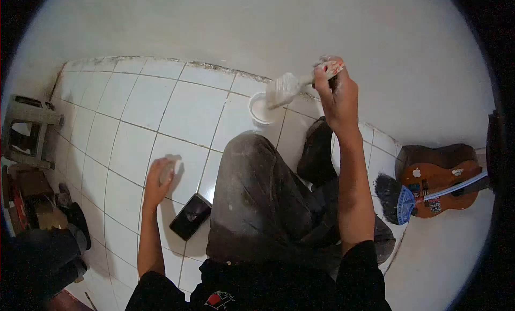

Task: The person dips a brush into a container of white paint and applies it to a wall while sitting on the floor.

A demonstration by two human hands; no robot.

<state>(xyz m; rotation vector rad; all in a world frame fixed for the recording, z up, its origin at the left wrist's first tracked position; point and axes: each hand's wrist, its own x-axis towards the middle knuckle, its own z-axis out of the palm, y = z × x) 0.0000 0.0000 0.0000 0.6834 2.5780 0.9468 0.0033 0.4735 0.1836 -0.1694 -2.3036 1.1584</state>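
My right hand (337, 93) grips a wide paintbrush (284, 90) by its paint-smeared handle. Its bristles, coated in white, tilt down to the left over the rim of a small white tub (262, 108). Whitish paint shows inside the tub, which stands on the tiled floor near the wall. Off to the left, my left hand (159, 178) hovers above the tiles with fingers loosely bent and apart, seemingly holding nothing. Below and to the right of that hand, a dark phone (191, 216) lies flat beside my knee.
A pale wall (214, 26) meets the tiled floor (139, 118) along a stained edge. At right are a broom (399, 198) with blue fittings and a brown guitar (437, 185). A stool (29, 131) and dark shoes (75, 214) stand at left. My bent legs (257, 198) fill the centre.
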